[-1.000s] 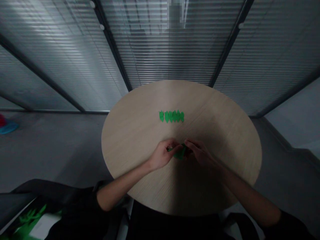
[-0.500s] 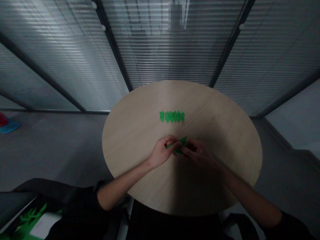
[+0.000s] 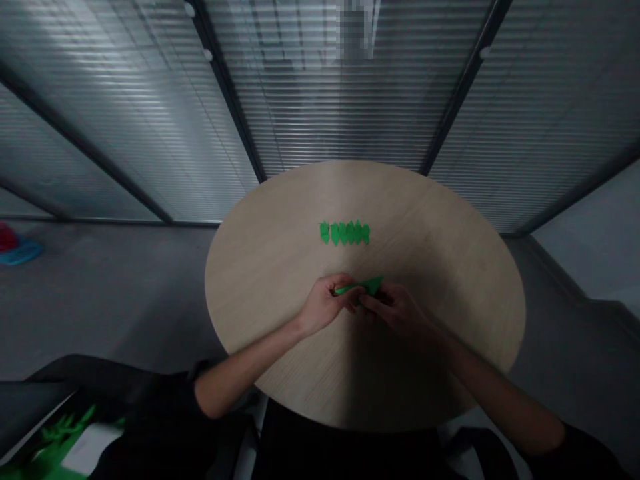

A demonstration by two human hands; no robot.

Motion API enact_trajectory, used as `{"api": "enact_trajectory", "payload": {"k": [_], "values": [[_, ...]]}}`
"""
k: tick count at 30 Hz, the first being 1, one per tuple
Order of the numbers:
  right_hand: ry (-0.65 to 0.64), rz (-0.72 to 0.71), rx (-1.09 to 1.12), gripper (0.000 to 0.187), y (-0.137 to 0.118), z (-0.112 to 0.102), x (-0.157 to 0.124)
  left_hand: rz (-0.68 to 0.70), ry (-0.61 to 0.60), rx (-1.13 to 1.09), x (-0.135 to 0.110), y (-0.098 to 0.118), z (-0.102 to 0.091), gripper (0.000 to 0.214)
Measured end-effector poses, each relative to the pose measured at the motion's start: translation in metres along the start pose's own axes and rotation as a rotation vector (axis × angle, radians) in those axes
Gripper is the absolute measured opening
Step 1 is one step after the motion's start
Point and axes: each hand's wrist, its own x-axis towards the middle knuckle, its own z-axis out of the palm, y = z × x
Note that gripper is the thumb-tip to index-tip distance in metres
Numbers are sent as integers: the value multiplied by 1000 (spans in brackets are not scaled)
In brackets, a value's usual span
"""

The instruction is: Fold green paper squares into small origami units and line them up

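Observation:
Over the middle of a round wooden table (image 3: pixel 280 220), my left hand (image 3: pixel 325 308) and my right hand (image 3: pixel 395 308) meet with their fingers pinched on a small folded piece of green paper (image 3: pixel 364 287). One pointed corner of the paper sticks out to the upper right between the hands. Farther from me on the table lies a row of several small folded green paper shapes (image 3: pixel 345 233), side by side and apart from both hands.
Slatted glass walls with dark frames (image 3: pixel 225 100) stand behind the table. At the lower left corner lie green shapes on a white sheet (image 3: pixel 60 437). A red and blue object (image 3: pixel 15 245) sits on the floor at the far left.
The green paper has been turned between my fingers and lifted slightly; its pointed corner now sticks out to the upper right. Both hands stayed in place.

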Motion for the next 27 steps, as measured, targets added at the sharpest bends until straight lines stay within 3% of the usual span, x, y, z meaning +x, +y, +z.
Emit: {"api": "enact_trajectory", "payload": {"k": [8,21,27], "values": [[64,-31,16,38,-4,-3,1,-66,-57,-71,1,0,-9,37],[161,29,-14,39,0,-6,3,-40,152,-86,3,9,-12,24],[170,37,10,42,-1,-5,4,-15,135,-170,3,6,-11,35]]}}
